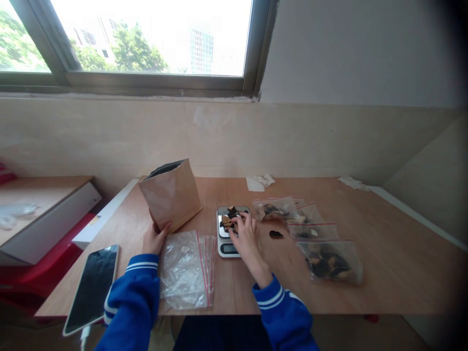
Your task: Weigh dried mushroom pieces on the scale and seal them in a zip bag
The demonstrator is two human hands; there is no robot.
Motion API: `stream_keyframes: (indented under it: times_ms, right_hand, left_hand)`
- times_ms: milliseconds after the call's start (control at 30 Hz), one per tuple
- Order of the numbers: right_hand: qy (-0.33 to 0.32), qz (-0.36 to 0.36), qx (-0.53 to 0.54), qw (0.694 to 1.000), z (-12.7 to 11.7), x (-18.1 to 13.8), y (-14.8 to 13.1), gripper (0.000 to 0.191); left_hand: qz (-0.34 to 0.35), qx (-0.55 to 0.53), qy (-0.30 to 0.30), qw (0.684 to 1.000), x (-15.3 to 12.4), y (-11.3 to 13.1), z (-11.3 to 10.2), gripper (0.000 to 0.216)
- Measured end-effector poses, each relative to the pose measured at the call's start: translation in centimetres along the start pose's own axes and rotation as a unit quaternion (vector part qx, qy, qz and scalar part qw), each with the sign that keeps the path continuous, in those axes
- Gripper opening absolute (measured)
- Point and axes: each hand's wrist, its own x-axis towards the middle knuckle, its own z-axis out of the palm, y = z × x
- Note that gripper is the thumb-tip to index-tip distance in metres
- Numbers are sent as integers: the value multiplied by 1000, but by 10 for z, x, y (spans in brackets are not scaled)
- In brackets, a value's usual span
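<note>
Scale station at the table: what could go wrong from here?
The right hand rests on the dark and tan pieces heaped on the digital scale, so the reading may be off and pieces might slide off. The kraft paper bag stands tilted at the left hand and might tip. A loose dark piece beside the zip bags could get missed.

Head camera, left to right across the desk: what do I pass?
Smartphone, left hand, flat clear zip bag, digital kitchen scale, loose dark piece, filled zip bag.
</note>
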Motion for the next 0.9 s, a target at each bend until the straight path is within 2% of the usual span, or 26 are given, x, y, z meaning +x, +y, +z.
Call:
stream_keyframes:
  times_ms: [167,267,367,433,500,533,567,600,633,667,700,767,833,900]
  right_hand:
    - [20,-22,-3,1000,-6,-6,-3,22]
    - [19,-32,22,999,-13,-15,-3,21]
    - [30,-14,58,998,-19,-32,2,21]
    - [37,-3,80,996,-21,-48,9,21]
    - [37,6,98,994,-22,-65,18,20]
    - [34,11,109,993,-23,-73,22,20]
    - [27,18,119,992,-23,-81,25,20]
    - [21,25,130,991,-23,-87,27,20]
    - [16,31,139,990,-24,-93,28,21]
    - [10,36,147,988,-24,-97,28,21]
    - [5,38,154,987,-24,-100,28,22]
    - [-6,36,168,985,-26,-103,24,22]
    - [-23,32,188,981,-28,-103,19,23]
    - [-40,29,209,977,-30,-103,12,24]
  left_hand:
    - [4,-54,25,998,0,-4,3,69]
    - [19,-44,70,996,-4,-4,2,72]
    - [99,-29,160,982,-14,8,-8,60]
    - [173,-41,242,954,-23,24,-20,45]
    - [204,-37,325,923,-32,44,-33,32]
    - [230,-30,319,919,-38,55,-38,25]
    - [253,-21,288,923,-44,64,-42,21]
    - [262,-12,226,938,-51,71,-43,22]
    - [276,9,124,953,-59,76,-41,23]
    - [286,31,25,957,-68,78,-36,24]
    - [295,58,-49,952,-78,76,-29,25]
    - [288,108,-100,946,-97,66,-10,35]
    - [261,148,-98,949,-112,50,10,44]
    - [241,161,-90,953,-121,37,22,42]
